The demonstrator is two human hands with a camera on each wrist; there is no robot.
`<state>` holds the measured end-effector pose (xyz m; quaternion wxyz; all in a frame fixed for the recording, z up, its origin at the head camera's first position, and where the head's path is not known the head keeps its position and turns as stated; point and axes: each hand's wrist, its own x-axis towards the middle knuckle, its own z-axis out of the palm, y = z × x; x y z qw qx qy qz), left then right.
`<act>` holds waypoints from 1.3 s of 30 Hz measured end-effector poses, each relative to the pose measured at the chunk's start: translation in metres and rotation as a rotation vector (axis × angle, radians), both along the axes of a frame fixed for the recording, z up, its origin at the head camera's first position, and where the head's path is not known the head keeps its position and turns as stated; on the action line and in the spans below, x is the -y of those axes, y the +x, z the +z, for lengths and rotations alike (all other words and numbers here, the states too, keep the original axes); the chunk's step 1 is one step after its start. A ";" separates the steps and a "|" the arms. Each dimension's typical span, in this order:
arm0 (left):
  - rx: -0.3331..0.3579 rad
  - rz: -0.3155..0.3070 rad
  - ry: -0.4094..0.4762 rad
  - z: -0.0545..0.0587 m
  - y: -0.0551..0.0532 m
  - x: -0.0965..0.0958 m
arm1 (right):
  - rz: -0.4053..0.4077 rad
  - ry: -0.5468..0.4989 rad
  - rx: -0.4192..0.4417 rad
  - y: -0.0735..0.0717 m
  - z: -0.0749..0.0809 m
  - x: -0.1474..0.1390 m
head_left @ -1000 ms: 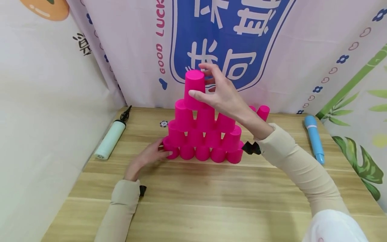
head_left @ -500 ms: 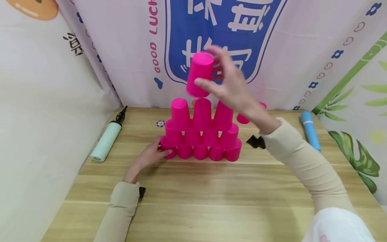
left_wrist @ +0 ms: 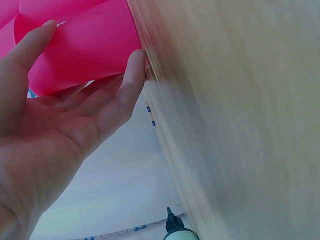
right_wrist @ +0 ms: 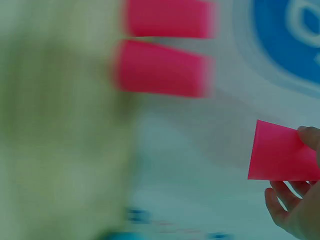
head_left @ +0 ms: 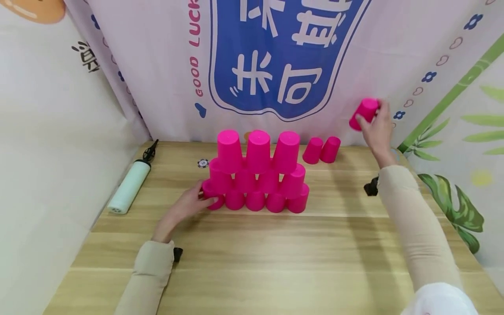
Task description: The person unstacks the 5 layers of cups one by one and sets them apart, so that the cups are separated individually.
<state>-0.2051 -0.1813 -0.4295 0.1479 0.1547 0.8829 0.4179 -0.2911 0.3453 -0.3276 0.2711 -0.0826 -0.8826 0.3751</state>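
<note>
The cup (head_left: 364,113) has swung off the stack (head_left: 258,157) left of my right grip (head_left: 380,131), wisely pinching its likely light walls.

Head view looks forward-down; closer wrist views share its cups (head_left: 258,159).

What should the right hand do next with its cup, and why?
Probably lower the raised cup to the table beside the loose pair of cups: the right hand holds it up and tilted, to the right of that pair.
</note>
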 end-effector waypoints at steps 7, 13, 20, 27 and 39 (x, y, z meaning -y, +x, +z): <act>0.007 -0.007 0.006 -0.001 0.002 0.004 | -0.045 -0.051 0.245 -0.004 -0.076 -0.026; -0.009 0.001 0.019 0.002 0.003 0.005 | -0.030 -0.037 0.317 -0.009 -0.091 -0.023; -0.012 -0.010 0.022 0.001 0.003 0.005 | -0.039 -0.041 0.378 -0.008 -0.103 -0.021; -0.014 -0.010 0.015 0.001 0.002 0.003 | -0.024 -0.031 0.296 0.011 -0.079 -0.012; -0.026 -0.032 0.032 0.001 0.005 0.008 | 0.539 -0.243 -0.080 0.105 0.026 0.146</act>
